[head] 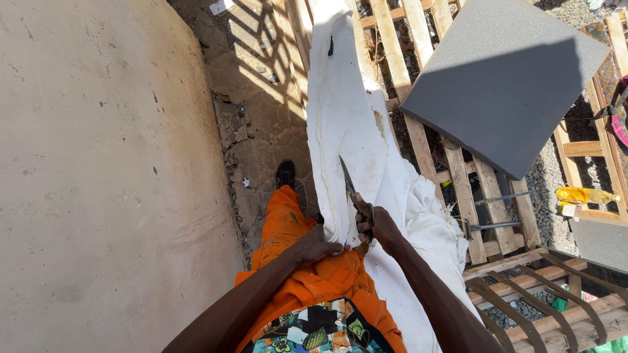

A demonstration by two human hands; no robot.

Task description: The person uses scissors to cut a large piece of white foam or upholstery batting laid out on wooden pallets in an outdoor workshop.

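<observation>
Looking down from the head camera, I cannot see how far the white cloth (pixel 353 131) runs, since its far end leaves the top of the frame and its near folds drop behind my right forearm. My left hand (pixel 318 246) is pinched tight on the cloth's near edge, just above my orange trousers (pixel 288 229). My right hand (pixel 376 229) is closed around the handles of the scissors (pixel 353 193), whose blades point up along the cloth; I cannot make out whether the blades are parted. My shoe (pixel 284 173) shows only in part beyond my knee. A concrete wall (pixel 98 176) closes off the left, leaving a narrow strip of dirt ground. To the right lie wooden pallets (pixel 458 176) and a grey slab (pixel 504 78), close beside the cloth.
</observation>
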